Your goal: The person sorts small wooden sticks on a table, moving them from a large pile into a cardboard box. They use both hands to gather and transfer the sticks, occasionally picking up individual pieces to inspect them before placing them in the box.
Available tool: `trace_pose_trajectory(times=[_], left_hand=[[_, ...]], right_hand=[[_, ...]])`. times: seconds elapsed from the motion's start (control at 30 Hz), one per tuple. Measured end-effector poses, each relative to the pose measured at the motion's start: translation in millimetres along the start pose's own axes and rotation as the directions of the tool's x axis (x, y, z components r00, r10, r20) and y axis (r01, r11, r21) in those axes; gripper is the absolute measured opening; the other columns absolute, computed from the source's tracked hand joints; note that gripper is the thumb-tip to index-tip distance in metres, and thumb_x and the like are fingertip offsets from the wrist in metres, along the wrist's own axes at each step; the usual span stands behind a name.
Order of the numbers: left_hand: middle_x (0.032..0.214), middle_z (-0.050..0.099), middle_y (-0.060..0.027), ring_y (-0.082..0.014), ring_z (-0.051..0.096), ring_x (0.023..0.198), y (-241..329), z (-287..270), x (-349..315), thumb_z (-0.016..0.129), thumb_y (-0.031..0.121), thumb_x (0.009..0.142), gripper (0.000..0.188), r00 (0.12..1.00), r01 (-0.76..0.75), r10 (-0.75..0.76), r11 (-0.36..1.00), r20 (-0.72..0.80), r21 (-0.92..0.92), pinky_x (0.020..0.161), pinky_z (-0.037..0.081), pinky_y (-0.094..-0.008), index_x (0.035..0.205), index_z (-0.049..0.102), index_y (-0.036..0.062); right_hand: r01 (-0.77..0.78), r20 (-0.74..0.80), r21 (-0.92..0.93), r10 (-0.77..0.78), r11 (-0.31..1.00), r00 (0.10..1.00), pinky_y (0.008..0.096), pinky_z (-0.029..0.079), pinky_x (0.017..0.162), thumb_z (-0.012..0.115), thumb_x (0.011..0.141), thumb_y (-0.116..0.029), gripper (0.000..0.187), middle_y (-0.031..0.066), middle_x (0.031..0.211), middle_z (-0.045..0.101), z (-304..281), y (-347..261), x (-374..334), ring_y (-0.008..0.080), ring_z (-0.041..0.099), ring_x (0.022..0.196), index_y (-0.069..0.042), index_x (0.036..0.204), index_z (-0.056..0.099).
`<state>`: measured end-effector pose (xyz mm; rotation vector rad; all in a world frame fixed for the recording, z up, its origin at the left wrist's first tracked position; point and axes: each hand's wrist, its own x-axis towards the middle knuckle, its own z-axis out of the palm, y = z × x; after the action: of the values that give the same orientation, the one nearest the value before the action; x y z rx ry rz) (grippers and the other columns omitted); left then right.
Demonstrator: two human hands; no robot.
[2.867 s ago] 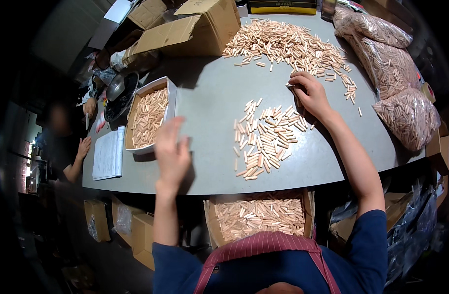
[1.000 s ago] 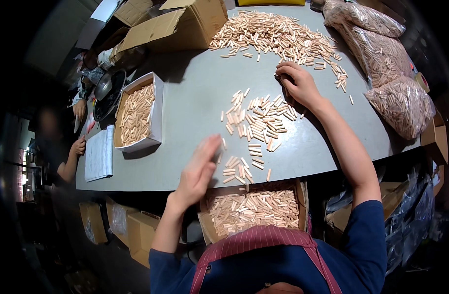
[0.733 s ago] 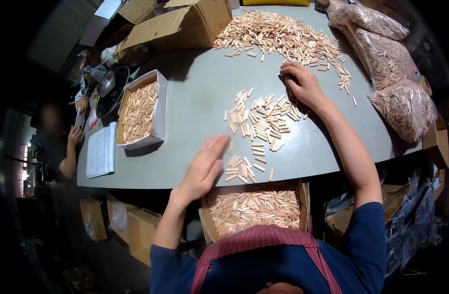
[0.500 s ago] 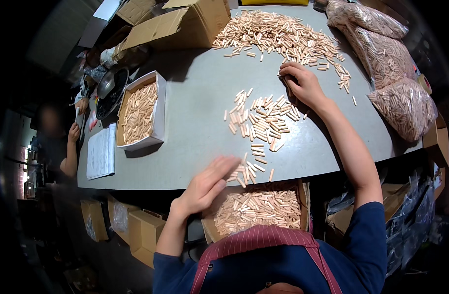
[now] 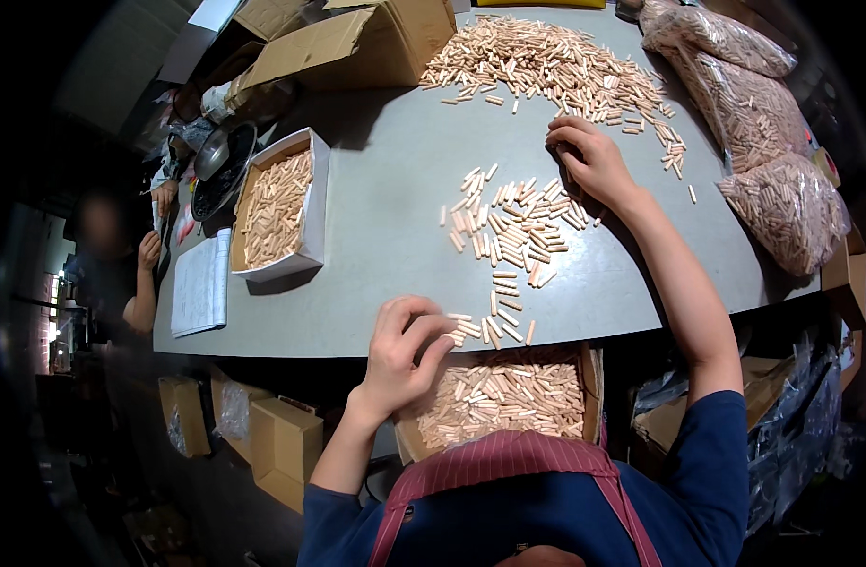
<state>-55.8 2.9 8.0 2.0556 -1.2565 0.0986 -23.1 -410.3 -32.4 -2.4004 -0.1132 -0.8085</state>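
Note:
Short pale wooden dowels (image 5: 528, 227) lie in a loose patch on the grey table (image 5: 376, 208). My left hand (image 5: 407, 345) is at the near edge with bent, parted fingers, its fingertips beside a few dowels (image 5: 463, 328). I see no dowel held in it. Between the patch and a large dowel heap (image 5: 546, 66) at the back, my right hand (image 5: 592, 163) rests with loosely curved fingers. Nothing shows in its grip, though the palm is hidden. Below the table edge, in front of my body, sits an open carton (image 5: 592, 378) full of dowels.
A white box (image 5: 317, 208) of dowels stands at left, beside a paper pad (image 5: 199, 293) and dark bowl (image 5: 227, 180). Bulging clear bags (image 5: 783, 213) of dowels line the right side. A cardboard box (image 5: 395, 47) stands at the back. Another person's hand (image 5: 149, 250) is at far left.
My left hand has stopped its blurred sweep and drawn back slightly, its fingers now bent. A few dowels by the near edge have shifted. My right hand stays nearly in place.

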Motion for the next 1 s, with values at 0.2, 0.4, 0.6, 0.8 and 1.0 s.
trace_pose_trajectory(times=[0.2, 0.4, 0.6, 0.8, 1.0], left_hand=[[0.112, 0.064, -0.0122, -0.0311, 0.06, 0.106, 3.2, -0.9, -3.2, 0.077, 0.008, 0.082, 0.019, 0.989, 0.148, -0.146, 0.988, 0.036, -0.047, 0.093, 0.05, -0.0404, 0.101, 0.075, 0.0052], [0.118, 0.059, -0.0117, -0.0316, 0.053, 0.118, 7.1, -5.3, 6.7, 0.079, 0.013, 0.082, 0.02, 0.951, 0.276, -0.268, 0.961, 0.151, -0.031, 0.105, 0.042, -0.0412, 0.1, 0.074, 0.0063], [0.12, 0.057, -0.0116, -0.0328, 0.048, 0.121, 11.7, -10.0, 17.2, 0.079, 0.013, 0.085, 0.016, 0.919, 0.32, -0.314, 0.947, 0.239, 0.012, 0.109, 0.038, -0.0416, 0.099, 0.073, 0.0069], [0.123, 0.056, -0.0116, -0.0322, 0.046, 0.123, 1.7, -1.7, 11.8, 0.075, 0.012, 0.089, 0.017, 0.937, 0.319, -0.307, 0.947, 0.168, -0.046, 0.111, 0.036, -0.0418, 0.104, 0.068, 0.0072], [0.126, 0.061, -0.009, -0.0205, 0.054, 0.116, -40.2, -38.1, 23.9, 0.069, 0.014, 0.1, 0.009, 0.911, 0.386, -0.404, 0.905, -0.08, -0.176, 0.099, 0.044, -0.0325, 0.107, 0.067, 0.0081]], right_hand=[[-0.021, 0.005, 0.011, 0.021, 1.0, 1.0, 0.0407, 0.056, 0.095, 0.064, 0.094, -0.004, 0.017, 0.0116, 0.121, 0.07, 1.2, -3.2, 0.3, 0.0344, 0.068, 0.111, -0.002, 0.109, 0.072], [-0.007, 0.016, 0.016, 0.007, 1.0, 1.0, 0.0414, 0.055, 0.095, 0.063, 0.094, -0.003, 0.019, 0.0131, 0.123, 0.069, 0.0, -2.5, 0.7, 0.0358, 0.068, 0.112, -0.001, 0.111, 0.071], [0.0, 0.025, 0.01, 0.0, 1.0, 1.0, 0.042, 0.055, 0.096, 0.062, 0.094, -0.003, 0.021, 0.0143, 0.124, 0.069, -1.0, -2.6, -0.8, 0.0367, 0.068, 0.113, 0.0, 0.113, 0.07], [-0.017, 0.026, 0.022, 0.017, 1.0, 1.0, 0.0428, 0.055, 0.096, 0.062, 0.093, -0.004, 0.024, 0.0144, 0.123, 0.068, 1.3, -5.0, 1.2, 0.0383, 0.067, 0.112, -0.001, 0.116, 0.068], [-0.011, 0.018, -0.003, 0.011, 1.0, 1.0, 0.0428, 0.054, 0.097, 0.062, 0.095, -0.004, 0.028, 0.014, 0.128, 0.065, 4.3, 1.3, -2.8, 0.038, 0.065, 0.116, -0.004, 0.123, 0.064]])
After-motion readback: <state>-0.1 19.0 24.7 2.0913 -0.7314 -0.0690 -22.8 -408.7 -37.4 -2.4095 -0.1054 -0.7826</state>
